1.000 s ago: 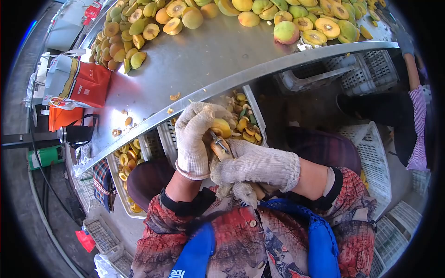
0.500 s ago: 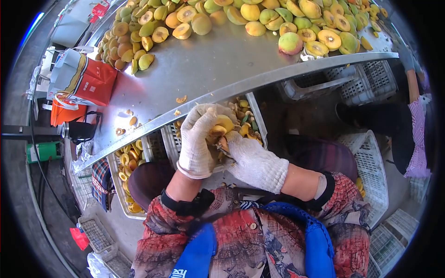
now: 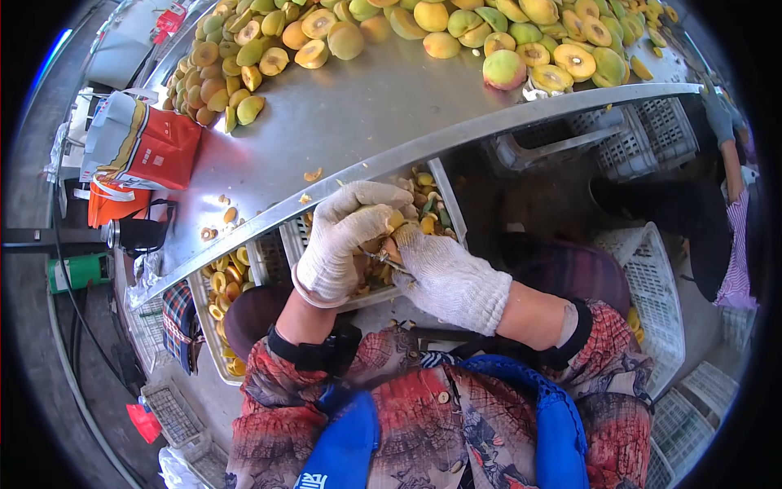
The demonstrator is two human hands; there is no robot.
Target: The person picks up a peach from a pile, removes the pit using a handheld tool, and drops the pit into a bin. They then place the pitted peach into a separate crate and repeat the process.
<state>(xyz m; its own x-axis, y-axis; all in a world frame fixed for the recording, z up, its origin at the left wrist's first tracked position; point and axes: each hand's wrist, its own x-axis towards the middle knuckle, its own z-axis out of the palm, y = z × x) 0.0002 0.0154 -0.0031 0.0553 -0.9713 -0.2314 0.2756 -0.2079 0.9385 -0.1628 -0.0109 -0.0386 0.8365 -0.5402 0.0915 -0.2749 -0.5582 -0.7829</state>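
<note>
My left hand [image 3: 342,236], in a pale knit glove, is closed around a yellow peach piece [image 3: 395,221], mostly hidden by the fingers. Pressed close on its right, my gloved right hand [image 3: 456,275] grips a small metal tool [image 3: 391,258], whose full shape I cannot make out. Both hands meet just below the metal table's front edge, over a white crate [image 3: 446,186] holding yellow peach scraps and bits of leaf. On the metal table [image 3: 326,122] beyond lies a heap of halved and whole peaches [image 3: 440,44].
A red paper bag [image 3: 167,147] and a black cup [image 3: 140,234] stand at the left. Peach halves fill a crate [image 3: 218,359] beside my left knee. Another white crate [image 3: 658,301] is at my right. A co-worker's gloved hand [image 3: 717,107] touches the table's right end.
My left hand has shifted slightly left, its fingers curling further over the peach, so less of it shows. The right hand stays almost in place. The co-worker's hand has moved slightly.
</note>
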